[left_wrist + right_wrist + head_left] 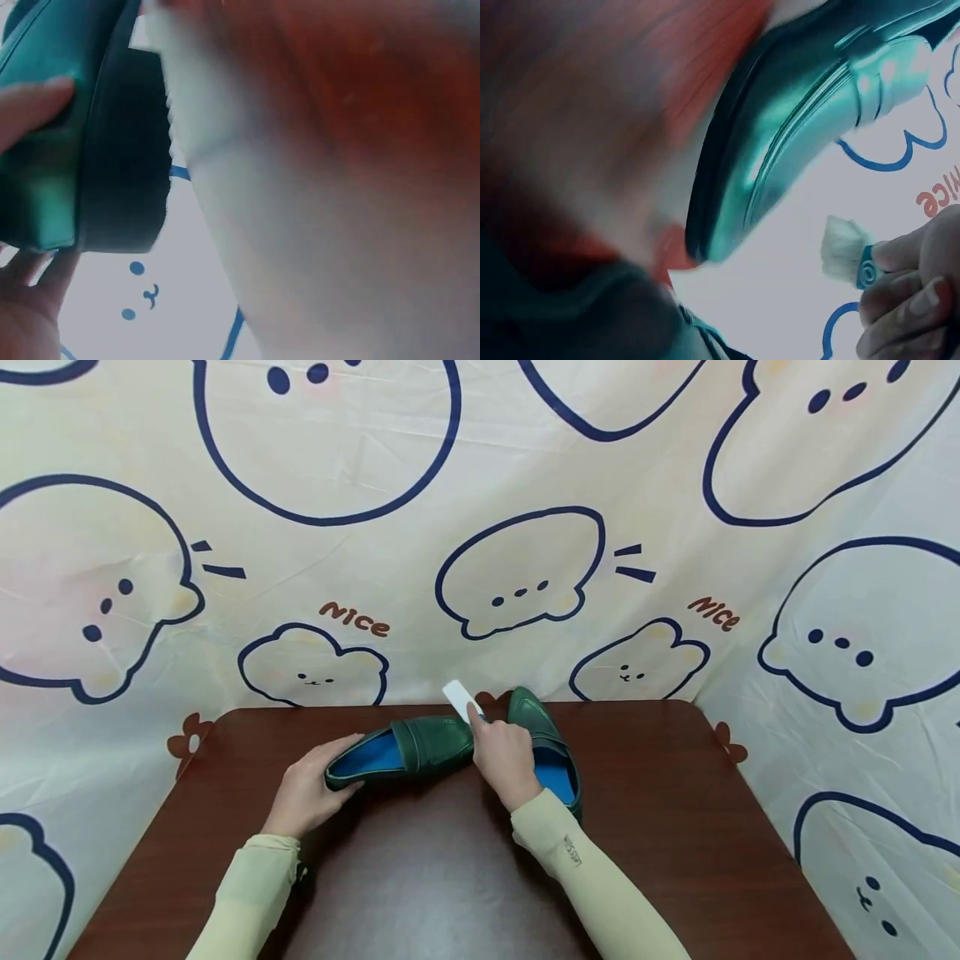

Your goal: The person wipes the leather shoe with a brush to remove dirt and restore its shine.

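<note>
A green loafer [438,745] with a blue insole is held by its heel in my left hand [309,787], toe to the right. In the left wrist view the thumb lies on one side of the heel [45,187] and fingers show below it. My right hand [506,758] grips a small brush [461,698] near that loafer's toe. Pale bristles and a blue collar of the brush [846,251] show in the right wrist view, apart from the shoe; its handle is hidden in the fist. Beside the right hand stands a second green loafer [529,712], partly covered by the hand and wrist.
The brown table [645,827] has a back edge just behind the shoes. A white cloth [405,560] printed with cartoon bears and "Nice" hangs behind the table and along both sides.
</note>
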